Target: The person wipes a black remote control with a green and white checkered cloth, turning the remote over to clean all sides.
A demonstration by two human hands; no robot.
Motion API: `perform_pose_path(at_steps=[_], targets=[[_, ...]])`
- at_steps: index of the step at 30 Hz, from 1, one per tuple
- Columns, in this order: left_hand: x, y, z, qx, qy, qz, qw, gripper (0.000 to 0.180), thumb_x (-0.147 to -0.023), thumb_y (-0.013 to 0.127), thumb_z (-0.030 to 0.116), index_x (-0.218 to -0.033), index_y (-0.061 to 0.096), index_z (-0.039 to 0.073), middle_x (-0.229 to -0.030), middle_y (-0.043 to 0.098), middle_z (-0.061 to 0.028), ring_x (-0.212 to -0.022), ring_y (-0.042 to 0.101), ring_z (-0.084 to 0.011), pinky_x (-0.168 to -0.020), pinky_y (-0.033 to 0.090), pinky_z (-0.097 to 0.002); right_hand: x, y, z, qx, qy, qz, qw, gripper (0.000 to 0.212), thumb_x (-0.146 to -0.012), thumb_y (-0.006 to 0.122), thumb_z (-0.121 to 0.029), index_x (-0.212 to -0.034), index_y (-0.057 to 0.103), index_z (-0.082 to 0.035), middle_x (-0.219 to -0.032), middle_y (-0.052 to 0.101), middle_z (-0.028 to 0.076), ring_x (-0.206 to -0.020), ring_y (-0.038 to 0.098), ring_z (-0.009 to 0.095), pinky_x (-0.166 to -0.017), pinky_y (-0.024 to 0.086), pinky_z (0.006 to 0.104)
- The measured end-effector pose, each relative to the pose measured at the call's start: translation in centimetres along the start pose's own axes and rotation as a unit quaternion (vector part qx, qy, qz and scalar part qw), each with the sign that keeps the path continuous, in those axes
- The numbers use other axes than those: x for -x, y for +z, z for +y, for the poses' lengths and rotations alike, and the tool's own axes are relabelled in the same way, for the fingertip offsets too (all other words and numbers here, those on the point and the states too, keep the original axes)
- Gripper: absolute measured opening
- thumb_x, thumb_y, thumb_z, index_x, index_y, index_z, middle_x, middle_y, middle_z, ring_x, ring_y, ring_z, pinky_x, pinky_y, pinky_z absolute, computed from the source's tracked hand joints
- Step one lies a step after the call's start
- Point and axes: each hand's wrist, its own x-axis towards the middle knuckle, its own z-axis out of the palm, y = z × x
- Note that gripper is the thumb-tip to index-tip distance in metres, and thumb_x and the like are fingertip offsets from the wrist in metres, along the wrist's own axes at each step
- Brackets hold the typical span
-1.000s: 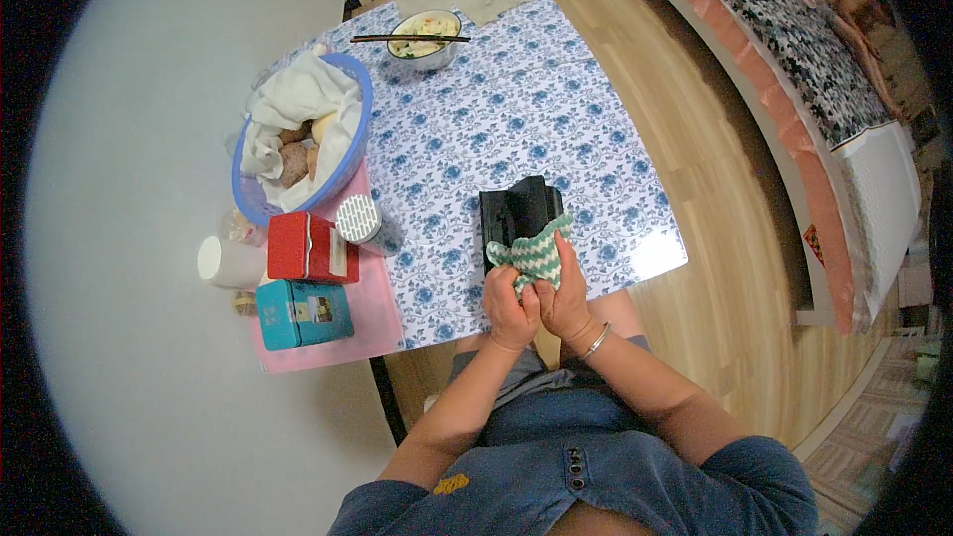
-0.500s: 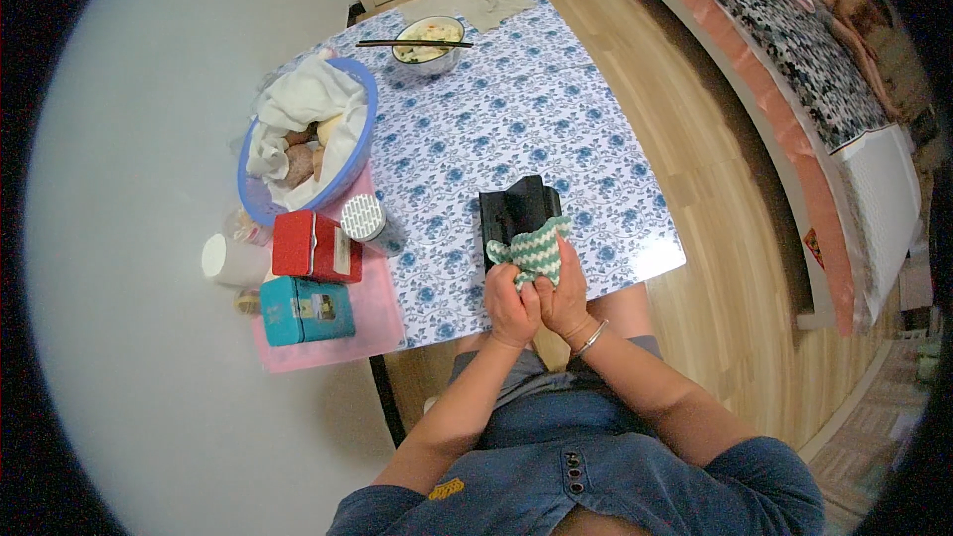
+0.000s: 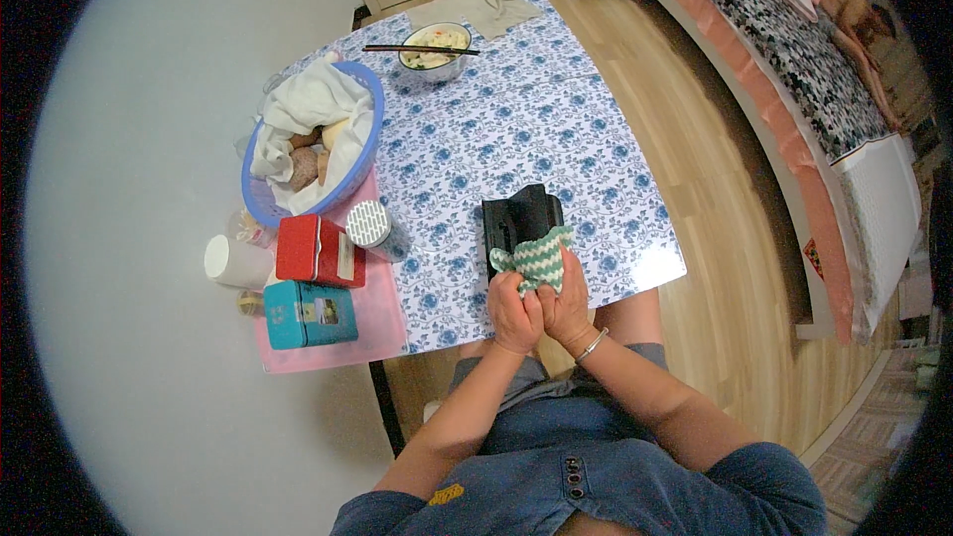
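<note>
"Where are the hands right now?"

"Right here at the table's [image 3: 476, 154] near edge, the two of them side by side! My left hand [image 3: 514, 312] and my right hand [image 3: 567, 308] are both closed on the striped cloth [image 3: 542, 258], green and white in zigzags, bunched between my fingers. Some fingertips are hidden, so I can't tell how tight the squeeze is."

"And the cloth, where exactly?"

"Up in front of me by the near edge, its top fanning out above my knuckles. Just behind it sits a black stand [image 3: 524, 215], partly covered from view. Whether the two touch, I can't tell."

"What's over on the left?"

"Busy corner, that! A pink mat [image 3: 385, 316] at the near left corner, with a teal tin [image 3: 311, 318] and a red tin [image 3: 308, 250] close together, a jar [image 3: 370, 225] with a slotted lid just right of the red one, a white cup [image 3: 230, 262] to its left. Farther up the left edge, a blue basket [image 3: 371, 144], lined with white fabric [image 3: 316, 102]."

"And the far edge?"

"A bowl [image 3: 437, 66] of food near it, chopsticks [image 3: 421, 50] straight across the top!"
</note>
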Motion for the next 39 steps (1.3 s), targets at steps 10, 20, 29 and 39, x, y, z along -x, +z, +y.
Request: perform_pose_path(at_steps=[10, 20, 29, 39], targets=[[0.5, 0.0, 0.0, -0.003, -0.009, -0.008, 1.0, 0.026, -0.083, 0.046, 0.012, -0.102, 0.044, -0.006, -0.094, 0.049, -0.0225, -0.085, 0.048, -0.0394, -0.077, 0.04, -0.0461, 0.2, -0.4, -0.2, -0.04, 0.027, -0.022, 0.999, 0.062, -0.084, 0.051, -0.032, -0.132, 0.029, 0.001, -0.12, 0.042, 0.029, -0.109, 0.041, 0.045, -0.094, 0.034, 0.0466], [0.2, 0.0, 0.1, -0.006, -0.019, -0.017, 1.0, 0.025, -0.085, 0.046, 0.014, -0.1, 0.044, -0.005, -0.092, 0.047, -0.022, -0.078, 0.046, -0.0365, -0.073, 0.039, -0.0434, 0.0, -0.2, -0.3, -0.052, 0.052, -0.028, 0.997, 0.066, -0.08, 0.057, -0.032, -0.132, 0.03, -0.001, -0.123, 0.041, 0.028, -0.112, 0.04, 0.044, -0.097, 0.032, 0.0465], [0.0, 0.4, -0.3, 0.007, -0.016, -0.002, 1.0, 0.023, -0.088, 0.043, 0.016, -0.099, 0.041, -0.004, -0.086, 0.043, -0.0179, -0.074, 0.043, -0.0302, -0.068, 0.036, -0.0402, -0.5, -0.5, -0.7, -0.041, -0.001, 0.015, 0.999, 0.062, -0.084, 0.052, -0.035, -0.132, 0.031, -0.001, -0.119, 0.043, 0.026, -0.108, 0.043, 0.043, -0.094, 0.034, 0.0459], [1.0, 0.4, -0.7, -0.014, -0.049, 0.002, 0.999, 0.029, -0.088, 0.039, 0.018, -0.104, 0.043, -0.007, -0.093, 0.047, -0.0199, -0.08, 0.046, -0.0324, -0.076, 0.038, -0.0409, -0.4, -0.4, -0.6, -0.034, -0.021, 0.034, 0.999, 0.063, -0.084, 0.052, -0.036, -0.131, 0.032, -0.001, -0.114, 0.046, 0.024, -0.103, 0.045, 0.042, -0.091, 0.037, 0.0444]])
